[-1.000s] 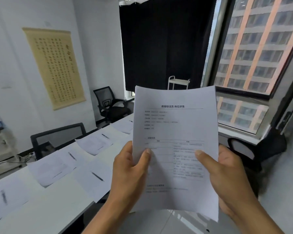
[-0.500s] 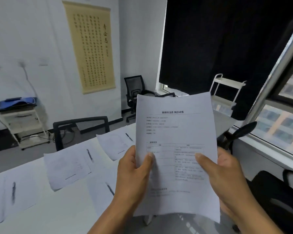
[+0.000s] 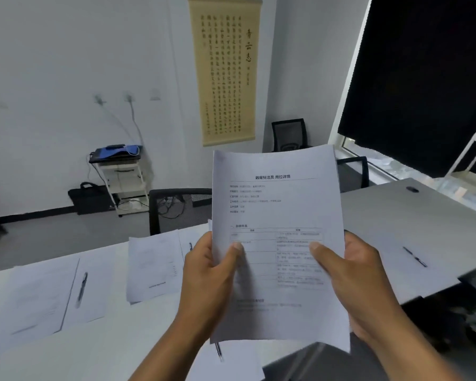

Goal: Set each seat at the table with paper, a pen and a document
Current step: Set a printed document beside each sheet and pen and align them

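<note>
At nine o'clock a pen (image 3: 81, 288) lies on paper (image 3: 39, 295) on the desk (image 3: 116, 350). My left hand (image 3: 206, 273) and right hand (image 3: 352, 276) pinch the document stack (image 3: 278, 204) upright at centre, thumbs across its face; heading reads 数据标注员 岗位详情. At twelve, a calligraphy scroll (image 3: 226, 70). At three, another pen (image 3: 414, 257).

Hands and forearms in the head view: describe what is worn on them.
Nothing is worn. The left hand and right hand are bare: no gloves, and no rings on the fingers that show. Both forearms are bare down to the bottom edge of the picture, with no sleeve, watch or wristband in sight. The thumbnails look short and plain.
</note>
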